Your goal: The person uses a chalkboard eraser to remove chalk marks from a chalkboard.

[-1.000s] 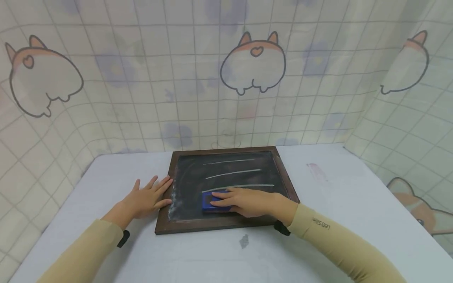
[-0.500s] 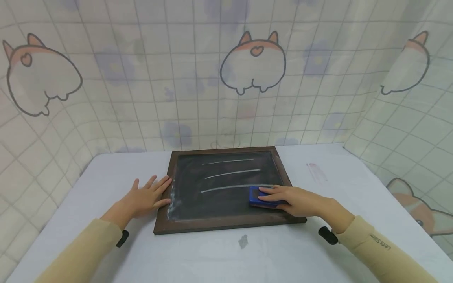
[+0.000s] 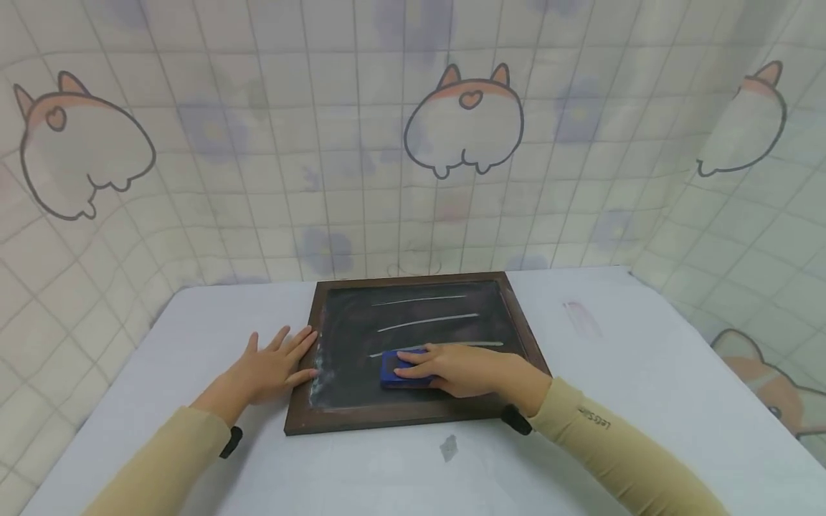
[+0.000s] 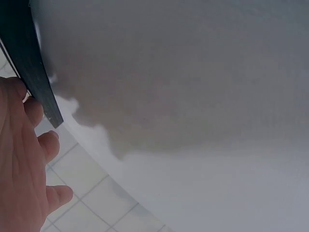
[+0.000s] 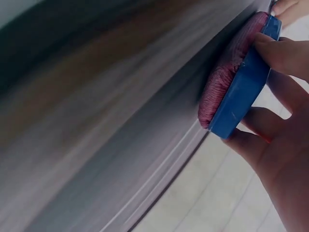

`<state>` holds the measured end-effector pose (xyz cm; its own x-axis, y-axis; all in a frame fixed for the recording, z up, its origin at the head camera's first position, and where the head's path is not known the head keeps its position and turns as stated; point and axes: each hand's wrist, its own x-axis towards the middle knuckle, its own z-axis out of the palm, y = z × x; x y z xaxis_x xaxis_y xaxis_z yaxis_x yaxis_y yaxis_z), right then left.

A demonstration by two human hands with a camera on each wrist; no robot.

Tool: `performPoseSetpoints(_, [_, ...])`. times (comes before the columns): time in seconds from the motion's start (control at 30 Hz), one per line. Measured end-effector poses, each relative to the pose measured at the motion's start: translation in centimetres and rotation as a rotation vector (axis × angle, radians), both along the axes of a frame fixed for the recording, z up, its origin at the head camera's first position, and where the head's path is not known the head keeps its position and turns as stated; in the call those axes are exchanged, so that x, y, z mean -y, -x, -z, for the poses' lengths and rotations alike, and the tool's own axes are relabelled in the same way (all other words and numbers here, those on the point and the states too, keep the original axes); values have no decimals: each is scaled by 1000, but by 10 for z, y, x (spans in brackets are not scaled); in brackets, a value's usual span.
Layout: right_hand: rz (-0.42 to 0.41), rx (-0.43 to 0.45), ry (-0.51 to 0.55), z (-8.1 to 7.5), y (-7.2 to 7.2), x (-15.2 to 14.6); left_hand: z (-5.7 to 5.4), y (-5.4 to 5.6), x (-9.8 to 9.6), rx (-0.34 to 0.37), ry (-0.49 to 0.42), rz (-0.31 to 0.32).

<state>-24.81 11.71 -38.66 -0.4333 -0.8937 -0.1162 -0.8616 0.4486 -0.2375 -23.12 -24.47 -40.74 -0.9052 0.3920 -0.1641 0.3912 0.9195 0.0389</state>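
Note:
A small blackboard (image 3: 361,322) in a dark brown wooden frame lies on the white table, with three chalk lines across its surface. My right hand (image 3: 467,369) grips a blue chalkboard eraser (image 3: 390,369) on the lower middle of the board, just below the nearest line. In the right wrist view the eraser (image 5: 241,92) shows a reddish cloth pad against the board, thumb and fingers around its blue back. My left hand (image 3: 267,367) is spread at the left frame edge, fingertips touching it. The left wrist view shows that hand (image 4: 21,154) beside the frame's side (image 4: 36,67).
The white table (image 3: 600,401) extends around the board, with a grey patch (image 3: 448,448) near its front and a faint pinkish mark (image 3: 583,319) at right. A tile-patterned curtain (image 3: 361,201) with cartoon corgis closes off the back and sides.
My right hand slid the eraser right to the board's right side, then back left to the lower middle. The left hand stays at the left edge. The three chalk lines look unchanged.

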Motion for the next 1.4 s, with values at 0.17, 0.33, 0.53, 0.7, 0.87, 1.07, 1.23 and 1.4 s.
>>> performPoseSetpoints(0.17, [-31, 15, -24, 2, -5, 34, 3, -5, 0, 4, 4, -3])
performPoseSetpoints(0.33, [-35, 41, -18, 3, -8, 40, 3, -7, -1, 8, -11, 4])
performPoseSetpoints(0.53, [-6, 101, 39, 4, -6, 1, 2, -4, -1, 9, -13, 1])
performPoseSetpoints(0.7, [49, 81, 95, 1, -7, -53, -2, -2, -1, 1, 5, 1])
performPoseSetpoints(0.87, [129, 81, 150, 1, -10, -103, -5, -1, 1, -8, 13, -2])
performPoseSetpoints(1.07, [173, 107, 165, 0, -10, -118, -6, 0, 1, -11, 16, -7])
performPoseSetpoints(1.23, [145, 58, 130, 1, -7, -86, -4, 1, 2, 1, 1, -10])
performPoseSetpoints(1.4, [87, 11, 38, 1, -8, -31, 1, 1, 2, 25, -21, -10])
